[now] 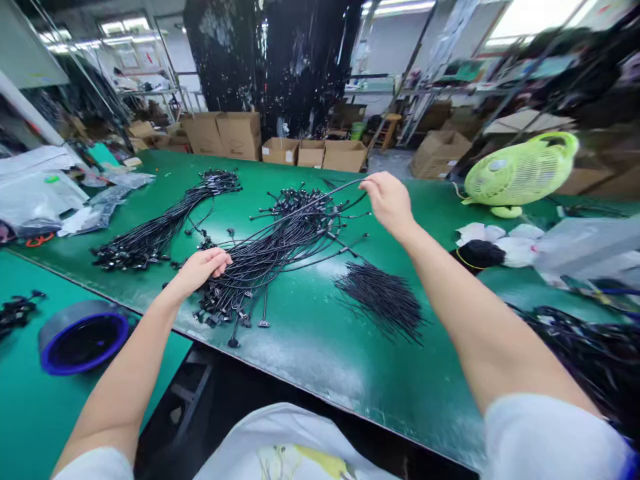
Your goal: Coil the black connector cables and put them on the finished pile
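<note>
One head-worn view from close above the green table (305, 333), forward and down

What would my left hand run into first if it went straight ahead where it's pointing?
Probably the middle bundle of black cables, directly ahead of your left hand; depth is unclear, so it may already be touching them.

A workshop of the factory kind is indicated by a long green worktable (310, 360) heaped with black cables (275, 241); cardboard boxes (239, 137) are lined beyond its far edge, and cluttered benches (483, 87) are seen far right.
</note>
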Tool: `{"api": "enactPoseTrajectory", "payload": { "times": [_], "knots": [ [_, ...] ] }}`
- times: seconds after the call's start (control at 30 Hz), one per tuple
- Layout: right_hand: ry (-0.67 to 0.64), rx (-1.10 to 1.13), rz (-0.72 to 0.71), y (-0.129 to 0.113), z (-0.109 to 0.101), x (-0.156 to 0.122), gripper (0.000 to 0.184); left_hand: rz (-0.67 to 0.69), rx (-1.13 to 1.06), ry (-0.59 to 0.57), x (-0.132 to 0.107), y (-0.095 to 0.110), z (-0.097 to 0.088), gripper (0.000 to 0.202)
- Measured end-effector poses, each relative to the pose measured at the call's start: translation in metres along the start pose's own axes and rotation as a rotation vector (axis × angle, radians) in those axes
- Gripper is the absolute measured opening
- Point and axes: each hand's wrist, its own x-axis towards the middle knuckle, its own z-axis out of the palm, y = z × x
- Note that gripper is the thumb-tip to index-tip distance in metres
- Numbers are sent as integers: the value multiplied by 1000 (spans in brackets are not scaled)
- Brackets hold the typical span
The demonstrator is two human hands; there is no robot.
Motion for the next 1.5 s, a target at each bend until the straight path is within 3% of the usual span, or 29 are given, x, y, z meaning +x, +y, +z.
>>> {"api": "enactPoseTrajectory", "payload": {
  "times": [0.13,0.27,0.37,0.5,0.6,0.67,0.77,0.83,0.9,0.97,1.07,1.17,1.23,1.3,1.37,1.43,1.5],
  "knots": [
    [-20,185,136,-24,-4,-13,31,2,-242,3,-5,-4,30,33],
    [-158,-58,111,-36,-23,-31,25,54,-388,6,-14,-2,51,31],
    [-332,-213,131,-16,-40,-53,23,93,-520,90,-24,5,42,23],
    [-527,-107,103,22,-48,-106,23,93,-722,275,-30,15,14,14],
    [-644,-152,-47,8,-44,-161,26,78,-529,345,-30,8,25,12],
    [-701,-140,-153,-28,-42,-194,25,92,-176,277,-32,-6,58,13],
    [-715,-67,-336,-89,-46,-212,31,124,237,-50,-45,-35,124,17],
    [-640,-98,-358,-107,-48,-203,36,65,279,-268,-56,-51,157,20],
    [-579,-149,-288,-99,-48,-190,37,-70,129,-389,-62,-59,171,25],
    [-560,-144,-207,-70,-47,-185,35,-224,-129,-407,-62,-58,166,29],
    [-533,-9,-137,-21,-46,-198,32,-341,-534,-281,-56,-46,135,24],
    [-468,72,-142,3,-45,-221,33,-297,-858,-57,-53,-31,103,24],
    [-418,35,-183,-1,-44,-234,31,-219,-947,55,-52,-28,92,28],
    [-379,-29,-274,-21,-45,-244,29,-146,-847,106,-50,-32,95,26],
    [-405,-35,-405,-51,-48,-248,29,-73,-565,114,-49,-43,110,23],
    [-517,64,-511,-82,-52,-246,31,6,-215,43,-52,-55,131,27],
    [-598,183,-508,-104,-53,-238,32,51,58,-125,-58,-63,152,32]
  ]
}}
